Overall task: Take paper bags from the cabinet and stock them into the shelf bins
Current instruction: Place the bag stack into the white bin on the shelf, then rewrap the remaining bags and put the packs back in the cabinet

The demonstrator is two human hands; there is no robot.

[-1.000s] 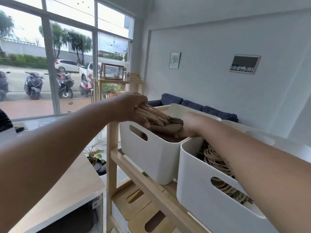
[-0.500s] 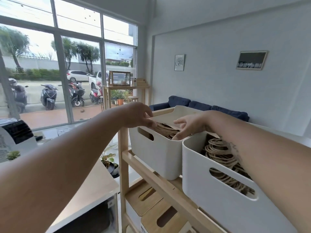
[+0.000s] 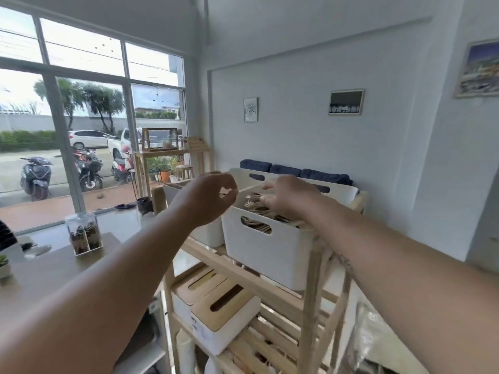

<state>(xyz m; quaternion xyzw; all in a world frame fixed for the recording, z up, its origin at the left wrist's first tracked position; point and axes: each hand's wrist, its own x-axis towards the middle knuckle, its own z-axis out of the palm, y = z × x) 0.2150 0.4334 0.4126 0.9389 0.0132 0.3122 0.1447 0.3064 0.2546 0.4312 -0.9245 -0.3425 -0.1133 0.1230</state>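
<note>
Beside the window [image 3: 89, 130], the left hand [image 3: 213, 195] had pulled back curled, empty; right hand [image 3: 289, 195] spread over the bags [image 3: 258, 209]; batch looked stocked.

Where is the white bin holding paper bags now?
In the head view, the white bin stands right of centre on the wooden shelf, under the right hand, a second bin at its left.

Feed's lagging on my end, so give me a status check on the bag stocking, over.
Left hand curled, nothing visible in its grip. Right hand open over paper bags in the right white bin. Nothing in the way.
</note>
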